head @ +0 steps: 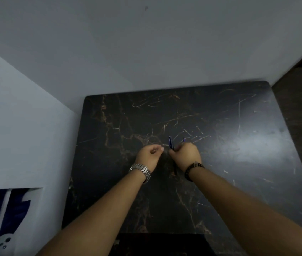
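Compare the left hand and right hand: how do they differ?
The right hand grips a slim blue object; the left hand has curled fingers with nothing visible in them. The left wrist wears a metal watch, the right a dark bead bracelet. Both are close together over the dark table.

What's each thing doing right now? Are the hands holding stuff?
right hand: curled round the blue stick
blue stick: held, tip poking up past the fingers
left hand: fingers curled, nothing seen in it
table: scratched, shiny on the right
watch: strapped on the left wrist
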Demonstrator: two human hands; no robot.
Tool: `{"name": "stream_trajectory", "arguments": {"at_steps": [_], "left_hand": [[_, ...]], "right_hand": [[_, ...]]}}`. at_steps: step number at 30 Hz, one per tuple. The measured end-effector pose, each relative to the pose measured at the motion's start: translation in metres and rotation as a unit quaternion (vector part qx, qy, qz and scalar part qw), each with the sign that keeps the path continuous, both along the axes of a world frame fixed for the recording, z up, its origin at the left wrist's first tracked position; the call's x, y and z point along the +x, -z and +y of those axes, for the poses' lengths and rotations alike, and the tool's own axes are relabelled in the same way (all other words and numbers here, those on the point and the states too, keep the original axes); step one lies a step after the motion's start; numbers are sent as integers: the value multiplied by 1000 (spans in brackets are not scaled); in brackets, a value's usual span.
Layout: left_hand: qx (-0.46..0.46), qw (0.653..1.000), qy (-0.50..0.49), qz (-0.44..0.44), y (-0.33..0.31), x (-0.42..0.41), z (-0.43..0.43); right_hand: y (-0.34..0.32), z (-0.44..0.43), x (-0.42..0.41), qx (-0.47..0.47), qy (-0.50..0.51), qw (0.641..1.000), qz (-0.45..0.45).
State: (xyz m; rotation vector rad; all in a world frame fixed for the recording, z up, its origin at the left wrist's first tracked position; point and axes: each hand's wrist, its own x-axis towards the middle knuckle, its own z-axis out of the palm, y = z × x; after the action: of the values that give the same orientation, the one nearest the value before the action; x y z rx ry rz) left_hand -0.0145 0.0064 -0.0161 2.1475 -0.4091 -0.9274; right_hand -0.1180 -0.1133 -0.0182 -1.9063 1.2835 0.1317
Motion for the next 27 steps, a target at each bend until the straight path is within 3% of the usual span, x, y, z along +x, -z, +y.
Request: {"name": "stream_trajectory", "arguments": {"at_steps": [6, 12, 16, 22, 27], "left_hand": [[-75, 989, 17, 127, -38, -21, -11], [-143, 934, 15, 328, -49, -56, 1], [-178, 910, -46, 373, -49, -67, -3], [-198, 886, -104, 406, -49, -73, -9], [-213, 884, -154, 386, -50, -76, -14]], "right_hand": [[-36, 24, -52, 78, 50, 978, -185], [-57, 28, -83, 214, 59, 951, -213], [-59, 36, -83, 274, 80, 931, -226], [-58, 48, -71, 149, 70, 963, -213], [-57, 52, -68, 47, 91, 981, -164]]}}
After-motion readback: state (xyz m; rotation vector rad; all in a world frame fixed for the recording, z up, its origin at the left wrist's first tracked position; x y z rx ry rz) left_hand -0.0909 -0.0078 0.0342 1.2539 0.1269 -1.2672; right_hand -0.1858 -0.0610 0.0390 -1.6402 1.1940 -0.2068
